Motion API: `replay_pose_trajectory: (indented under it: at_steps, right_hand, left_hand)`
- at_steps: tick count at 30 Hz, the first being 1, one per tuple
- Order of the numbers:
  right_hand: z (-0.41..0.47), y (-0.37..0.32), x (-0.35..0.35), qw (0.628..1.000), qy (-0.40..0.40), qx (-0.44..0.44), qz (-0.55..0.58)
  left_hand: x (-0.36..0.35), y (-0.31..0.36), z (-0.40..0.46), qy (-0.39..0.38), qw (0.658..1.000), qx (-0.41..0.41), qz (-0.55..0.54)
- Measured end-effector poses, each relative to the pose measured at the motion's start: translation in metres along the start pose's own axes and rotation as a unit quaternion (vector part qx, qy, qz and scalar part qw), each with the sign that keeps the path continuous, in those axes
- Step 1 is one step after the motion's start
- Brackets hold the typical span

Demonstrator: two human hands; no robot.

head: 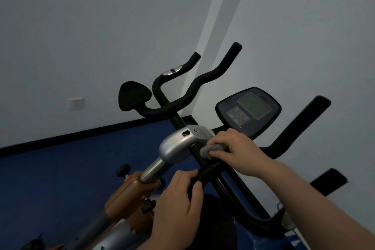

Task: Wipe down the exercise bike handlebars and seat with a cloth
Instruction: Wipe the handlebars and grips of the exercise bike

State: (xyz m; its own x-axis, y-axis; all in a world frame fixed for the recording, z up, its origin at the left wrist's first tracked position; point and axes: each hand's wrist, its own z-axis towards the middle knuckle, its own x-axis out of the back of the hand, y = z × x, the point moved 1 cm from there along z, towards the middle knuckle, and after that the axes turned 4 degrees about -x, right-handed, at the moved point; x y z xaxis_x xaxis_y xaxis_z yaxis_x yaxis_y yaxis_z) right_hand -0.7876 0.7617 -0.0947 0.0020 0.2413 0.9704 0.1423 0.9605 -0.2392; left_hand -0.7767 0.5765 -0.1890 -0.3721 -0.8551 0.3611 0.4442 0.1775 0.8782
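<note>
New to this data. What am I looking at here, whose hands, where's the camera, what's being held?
One picture, from a wide-angle camera worn on a person's head, looking down at their own hands, so the room appears tilted. The machine is an exercise bike: black handlebars, a console with a screen, a silver clamp cover. The right hand grips a grey cloth against the bar by the clamp. The left hand grips a black bar lower down. Behind are a blue floor and a wall socket.

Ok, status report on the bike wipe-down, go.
Right hand grips grey cloth, pressed on handlebar centre by silver clamp. Left hand holds the black bar below. Console close behind; nothing blocking.
</note>
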Motion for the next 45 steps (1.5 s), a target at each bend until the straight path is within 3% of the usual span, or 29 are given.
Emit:
replay_pose_trajectory:
  at_steps: [3,7,8,14,18,23,28,33,37,39,43,45]
  right_hand:
    - [-0.001,0.003,0.0,0.999,0.002,-0.018,0.038]
    - [0.012,-0.008,-0.01,0.955,0.235,-0.114,0.137]
    - [0.018,-0.015,-0.014,0.951,0.252,-0.125,0.128]
    - [0.031,-0.031,-0.032,0.988,0.14,-0.038,0.059]
    - [0.039,-0.002,-0.008,0.988,0.039,-0.147,-0.003]
    - [0.046,-0.035,-0.007,0.998,0.013,-0.055,-0.042]
    - [0.07,-0.016,0.007,0.988,-0.058,-0.14,-0.013]
    - [0.054,-0.019,0.002,0.996,-0.033,-0.078,0.025]
    - [0.037,0.011,0.011,0.986,-0.022,-0.152,0.07]
    - [0.03,0.028,0.019,0.975,0.03,-0.217,0.036]
    - [0.037,0.068,0.046,0.928,0.237,-0.283,-0.043]
    - [0.051,0.082,0.047,0.939,0.204,-0.269,-0.065]
  left_hand:
    - [0.001,0.001,-0.001,0.006,1.0,0.006,-0.026]
    - [0.002,-0.001,-0.001,0.013,0.999,0.019,-0.027]
    - [0.002,-0.002,-0.001,0.013,0.999,0.022,-0.033]
    - [0.006,-0.001,0.0,0.008,0.999,0.025,-0.019]
    - [0.017,0.003,0.017,0.01,1.0,-0.006,0.0]
    - [0.032,0.011,0.075,0.103,0.994,0.015,-0.028]
    - [0.022,-0.004,0.1,0.106,0.993,0.055,0.008]
    - [0.019,-0.013,0.119,0.078,0.997,0.023,0.018]
    - [0.02,-0.018,0.154,0.011,0.999,-0.017,0.049]
    - [0.013,-0.019,0.167,-0.047,0.994,-0.047,0.082]
    - [0.002,-0.021,0.175,-0.113,0.988,-0.05,0.095]
    - [0.002,-0.024,0.175,-0.116,0.986,-0.051,0.106]
